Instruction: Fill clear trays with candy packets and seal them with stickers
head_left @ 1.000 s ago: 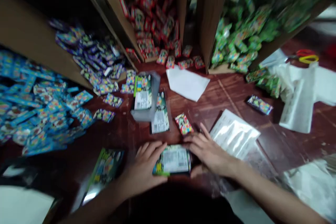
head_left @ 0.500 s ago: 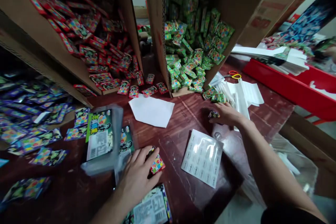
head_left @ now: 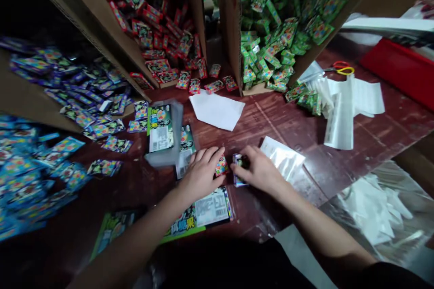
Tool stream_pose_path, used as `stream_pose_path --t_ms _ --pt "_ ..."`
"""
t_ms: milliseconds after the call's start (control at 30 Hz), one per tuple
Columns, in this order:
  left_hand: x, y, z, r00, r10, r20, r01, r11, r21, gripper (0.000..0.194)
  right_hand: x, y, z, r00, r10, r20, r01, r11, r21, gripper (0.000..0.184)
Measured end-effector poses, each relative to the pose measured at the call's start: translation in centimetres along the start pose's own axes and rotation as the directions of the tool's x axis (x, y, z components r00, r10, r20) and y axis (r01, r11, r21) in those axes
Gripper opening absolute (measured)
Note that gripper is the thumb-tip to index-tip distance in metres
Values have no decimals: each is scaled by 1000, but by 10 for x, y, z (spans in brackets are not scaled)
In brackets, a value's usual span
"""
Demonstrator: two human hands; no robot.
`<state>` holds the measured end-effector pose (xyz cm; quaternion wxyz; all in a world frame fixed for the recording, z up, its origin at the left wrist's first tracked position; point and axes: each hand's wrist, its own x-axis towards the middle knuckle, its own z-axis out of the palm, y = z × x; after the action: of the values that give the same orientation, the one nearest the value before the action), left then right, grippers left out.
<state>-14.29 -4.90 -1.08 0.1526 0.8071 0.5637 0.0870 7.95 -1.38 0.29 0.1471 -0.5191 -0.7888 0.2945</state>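
My left hand [head_left: 202, 170] lies over a small red candy box [head_left: 222, 165], with its fingers and thumb curled around it. Just to the right, my right hand [head_left: 258, 168] grips a small purple-edged candy box [head_left: 240, 182] between thumb and fingers, standing on the table close to the red one. Part of each box is hidden by the hand. Below the hands lies a printed package [head_left: 212, 207] with a white label. A shiny sticker sheet [head_left: 283, 156] is partly behind my right hand.
Cardboard cartons spill red boxes [head_left: 162, 36], green boxes [head_left: 271, 58] and purple boxes [head_left: 84, 90]; blue packs [head_left: 34, 171] are heaped left. Clear sleeves [head_left: 164, 135] lie left of white paper [head_left: 217, 109]. Scissors [head_left: 344, 70] and a plastic bag of scraps [head_left: 376, 207] are right.
My right hand has come from near the green boxes, leftward and closer to my body, carrying the small box beside my left hand. My left hand stays on the red box. The view has shifted.
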Motion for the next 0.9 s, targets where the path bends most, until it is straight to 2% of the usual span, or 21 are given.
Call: stream_pose_path --t_ms 67,100,167,233,267,300,367,467,533,600,700,800,833,900 --pt "-6 -6 0 1000 -14 -14 14 1000 20 65 4 3 5 1000 17 -12 -18 997 -73 44" --pt "-9 -11 1 999 -28 -25 29 999 37 63 10 13 -2 998 14 -57 -20 994 -105 50" --pt "-11 -19 1 997 -56 -51 60 996 72 61 28 44 -38 973 4 -232 -48 982 -183 60" --pt "-6 -18 1 996 -48 -77 55 994 90 71 48 86 -90 903 41 -428 -182 938 -295 69" --pt "-1 -14 0 997 -15 -76 22 996 92 80 58 108 -116 884 78 -461 -265 896 -357 71" --pt "5 -6 -1 997 35 -63 -30 996 88 89 66 130 -140 892 131 -432 -328 844 -423 79" --pt "21 12 -2 988 155 -5 -155 986 61 102 81 167 -175 932 265 -248 -360 765 -534 100" --pt "51 34 0 960 258 112 -260 966 -1 102 93 199 -197 949 271 -160 -314 775 -548 92" --pt "71 38 3 957 251 144 -252 968 -12 99 94 206 -200 963 216 -163 -271 798 -538 84" --pt "90 35 6 967 221 130 -224 975 9 96 90 200 -198 967 156 -203 -242 814 -528 86" --pt "112 24 5 972 214 100 -217 976 21 96 79 169 -180 973 30 -230 -141 864 -483 93" --pt "112 11 -6 970 230 77 -232 973 13 100 56 112 -133 978 -176 -112 132 938 -321 96" --pt "105 6 -12 977 206 58 -207 978 26 103 47 90 -112 960 -272 -67 258 952 -165 94" --pt "81 -6 -25 994 107 14 -108 992 64 109 28 52 -67 931 -365 -10 362 921 143 87"
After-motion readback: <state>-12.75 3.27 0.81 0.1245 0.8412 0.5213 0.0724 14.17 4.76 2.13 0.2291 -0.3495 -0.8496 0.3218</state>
